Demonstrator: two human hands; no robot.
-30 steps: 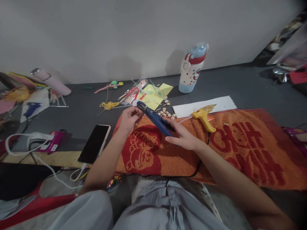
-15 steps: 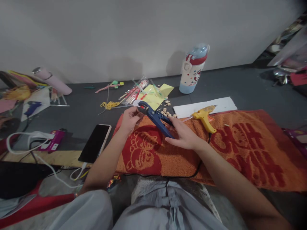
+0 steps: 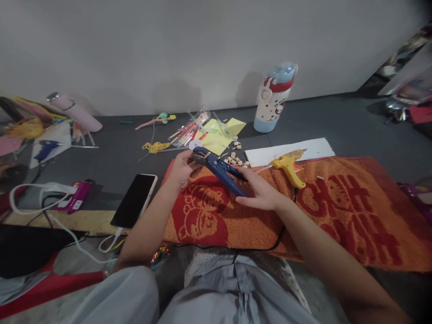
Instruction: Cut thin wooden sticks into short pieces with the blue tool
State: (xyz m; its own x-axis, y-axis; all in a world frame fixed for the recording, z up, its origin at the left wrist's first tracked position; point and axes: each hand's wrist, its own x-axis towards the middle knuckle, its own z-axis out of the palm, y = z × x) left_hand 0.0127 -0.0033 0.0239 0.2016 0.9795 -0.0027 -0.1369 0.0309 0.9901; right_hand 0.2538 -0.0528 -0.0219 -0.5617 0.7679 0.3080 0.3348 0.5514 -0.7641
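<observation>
My right hand [image 3: 258,189] is wrapped around the handles of a blue hand cutter [image 3: 221,171], held at a slant above the orange towel [image 3: 249,225]. The handles stand spread apart. At the cutter's head my left hand [image 3: 185,168] is closed, fingertips pinched beside the jaws; what they hold is hidden. A small pale wooden bit [image 3: 207,155] shows at the jaws. Just beyond the head is a white disc [image 3: 195,144]. Several short cut wooden pieces [image 3: 233,159] lie behind the cutter, near yellow paper [image 3: 216,139].
A yellow glue gun [image 3: 288,168] rests across a white board [image 3: 315,147] and the towel. Behind stands a water bottle [image 3: 275,99]. Bagged sticks [image 3: 191,130] lie at the back. To the left are a phone [image 3: 135,200], a purple power strip [image 3: 77,196] and white cables.
Both hands and the cutter stay nearly in place. The cutter's head has tilted slightly, and more of the white disc and a pale wooden bit at the jaws now show.
</observation>
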